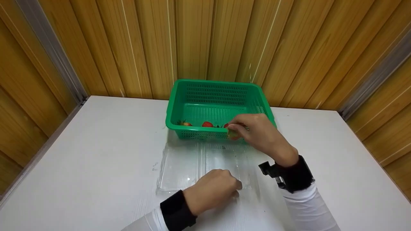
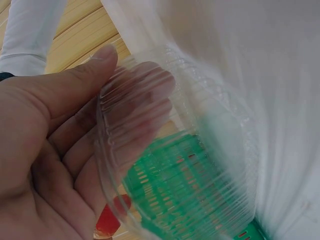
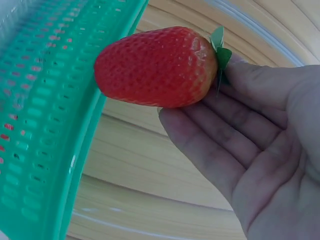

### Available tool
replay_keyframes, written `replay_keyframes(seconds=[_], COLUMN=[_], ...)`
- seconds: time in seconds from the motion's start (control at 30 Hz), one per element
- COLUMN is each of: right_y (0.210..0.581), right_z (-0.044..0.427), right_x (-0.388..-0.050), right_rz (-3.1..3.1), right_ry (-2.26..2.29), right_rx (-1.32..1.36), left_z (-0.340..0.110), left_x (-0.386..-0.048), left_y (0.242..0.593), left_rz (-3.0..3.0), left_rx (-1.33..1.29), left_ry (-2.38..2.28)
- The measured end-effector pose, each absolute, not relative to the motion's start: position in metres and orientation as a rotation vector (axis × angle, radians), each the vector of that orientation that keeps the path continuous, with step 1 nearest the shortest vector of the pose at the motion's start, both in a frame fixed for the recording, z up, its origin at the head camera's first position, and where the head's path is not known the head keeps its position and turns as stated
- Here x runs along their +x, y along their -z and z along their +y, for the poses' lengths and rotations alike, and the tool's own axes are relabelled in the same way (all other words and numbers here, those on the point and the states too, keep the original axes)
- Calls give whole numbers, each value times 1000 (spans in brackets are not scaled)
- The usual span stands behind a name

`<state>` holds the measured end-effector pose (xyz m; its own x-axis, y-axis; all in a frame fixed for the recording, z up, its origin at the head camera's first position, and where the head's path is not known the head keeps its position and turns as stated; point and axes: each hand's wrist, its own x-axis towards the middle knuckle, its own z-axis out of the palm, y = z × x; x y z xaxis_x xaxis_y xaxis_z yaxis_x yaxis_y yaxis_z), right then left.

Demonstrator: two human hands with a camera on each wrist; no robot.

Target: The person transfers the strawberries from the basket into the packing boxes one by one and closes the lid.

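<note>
Pinched by its leafy end, a large red strawberry [image 3: 155, 67] is in my right hand [image 1: 261, 136], at the near rim of a green plastic basket [image 1: 171, 118]. The right wrist view shows the fruit's tip beside the rim, with thumb and fingers at the green leaves [image 3: 222, 55]. My left hand [image 1: 213, 191] grips the near edge of a clear plastic box [image 1: 179, 166], thumb on one side and fingers behind it. The box lies in front of the basket, with a ridge across its middle. Several strawberries [image 1: 207, 124] show inside the basket along its near wall, partly hidden by the rim.
A white table [image 1: 106, 147] carries the basket and box. Behind it stands a yellow wood-patterned panel wall [image 1: 192, 38], with more panels at both sides. Black straps [image 1: 293, 175] go round both wrists.
</note>
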<state>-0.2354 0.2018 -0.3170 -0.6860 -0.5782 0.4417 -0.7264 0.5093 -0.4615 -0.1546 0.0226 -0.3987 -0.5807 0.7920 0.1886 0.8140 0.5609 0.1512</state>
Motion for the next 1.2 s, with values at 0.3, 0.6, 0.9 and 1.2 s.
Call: replay_keyframes(seconds=[0.3, 0.6, 0.9, 1.2], right_y=[326, 332, 339, 344], right_z=[195, 192, 188, 185], right_x=[-236, -233, -235, -234], right_rz=[-2492, -2540, -2537, -2546], right_ry=[-783, -757, -663, -627], right_rx=[1143, 1171, 1178, 1180], left_z=[22, 22, 25, 27], left_x=[-155, -154, -149, -143], left_y=[400, 399, 398, 399], left_rz=[-2650, -2672, -2641, -2559], left_rx=[-1385, -1394, -1350, -1251], left_ry=[329, 376, 266, 166])
